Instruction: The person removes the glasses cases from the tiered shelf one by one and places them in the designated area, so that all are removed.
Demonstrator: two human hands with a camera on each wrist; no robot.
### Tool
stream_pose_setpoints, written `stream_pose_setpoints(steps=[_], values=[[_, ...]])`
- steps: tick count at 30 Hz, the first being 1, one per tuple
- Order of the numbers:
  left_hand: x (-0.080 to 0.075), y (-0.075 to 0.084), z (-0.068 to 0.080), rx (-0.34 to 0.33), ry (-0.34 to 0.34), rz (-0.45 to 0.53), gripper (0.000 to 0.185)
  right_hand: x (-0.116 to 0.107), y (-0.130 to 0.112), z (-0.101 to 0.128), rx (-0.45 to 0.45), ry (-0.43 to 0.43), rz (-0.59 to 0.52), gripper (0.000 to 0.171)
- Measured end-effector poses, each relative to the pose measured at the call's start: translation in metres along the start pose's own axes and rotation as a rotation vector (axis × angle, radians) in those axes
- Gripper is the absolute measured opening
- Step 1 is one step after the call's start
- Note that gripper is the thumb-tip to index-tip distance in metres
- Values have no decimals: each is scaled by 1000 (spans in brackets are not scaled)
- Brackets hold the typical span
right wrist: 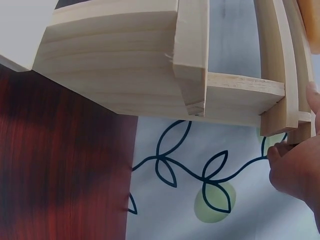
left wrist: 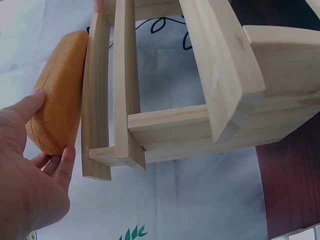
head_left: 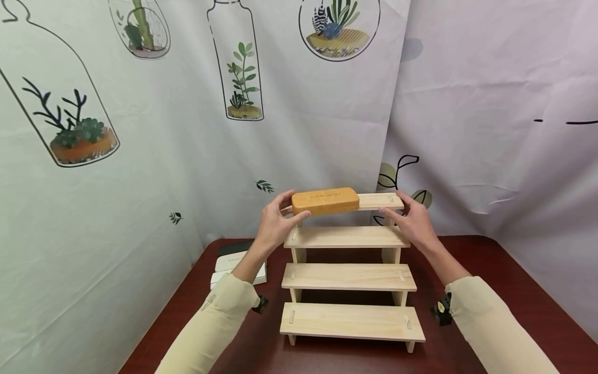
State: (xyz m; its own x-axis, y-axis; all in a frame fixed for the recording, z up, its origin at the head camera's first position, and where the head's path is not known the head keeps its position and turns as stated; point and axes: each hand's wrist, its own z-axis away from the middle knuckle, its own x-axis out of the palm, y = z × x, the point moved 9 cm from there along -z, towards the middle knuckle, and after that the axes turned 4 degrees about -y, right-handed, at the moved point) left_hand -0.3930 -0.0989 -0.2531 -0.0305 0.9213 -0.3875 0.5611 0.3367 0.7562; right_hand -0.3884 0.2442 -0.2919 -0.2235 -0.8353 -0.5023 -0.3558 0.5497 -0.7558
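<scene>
From the head camera we count one orange case (head_left: 325, 201) lying flat on the top step of one wooden stand (head_left: 349, 278) with four steps; the case sits toward the nine o'clock end of that step. Our left hand (head_left: 274, 224) is at the case's nine o'clock end, its grip curled round that end with fingers behind and thumb in front. Our right hand (head_left: 412, 221) is at the three o'clock end of the top step, well apart from the case, its grip pinching the step's end between fingers and thumb. The stand rests on one dark red worktop (head_left: 504, 270). At eight o'clock from the stand we count two white boxes (head_left: 233, 267) stacked and one dark item behind them, too hidden to name. Two cream sleeves (head_left: 490, 322) cover our forearms.

From the left wrist camera we see the left hand (left wrist: 30, 185) with thumb and fingers around the end of the orange case (left wrist: 60, 95), which lies against the top step of the wooden stand (left wrist: 210, 90).

From the right wrist camera we see fingertips of the right hand (right wrist: 295, 170) touching the end of the stand's (right wrist: 120, 65) top step; how the whole grip lies we cannot tell here. The worktop (right wrist: 60, 165) shows at nine o'clock.
</scene>
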Motion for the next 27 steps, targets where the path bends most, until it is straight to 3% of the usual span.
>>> stream_pose_setpoints(steps=[27], values=[[-12, 7, 28, 23, 21, 44, 74, 0, 0, -1, 15, -6, -2, 79]])
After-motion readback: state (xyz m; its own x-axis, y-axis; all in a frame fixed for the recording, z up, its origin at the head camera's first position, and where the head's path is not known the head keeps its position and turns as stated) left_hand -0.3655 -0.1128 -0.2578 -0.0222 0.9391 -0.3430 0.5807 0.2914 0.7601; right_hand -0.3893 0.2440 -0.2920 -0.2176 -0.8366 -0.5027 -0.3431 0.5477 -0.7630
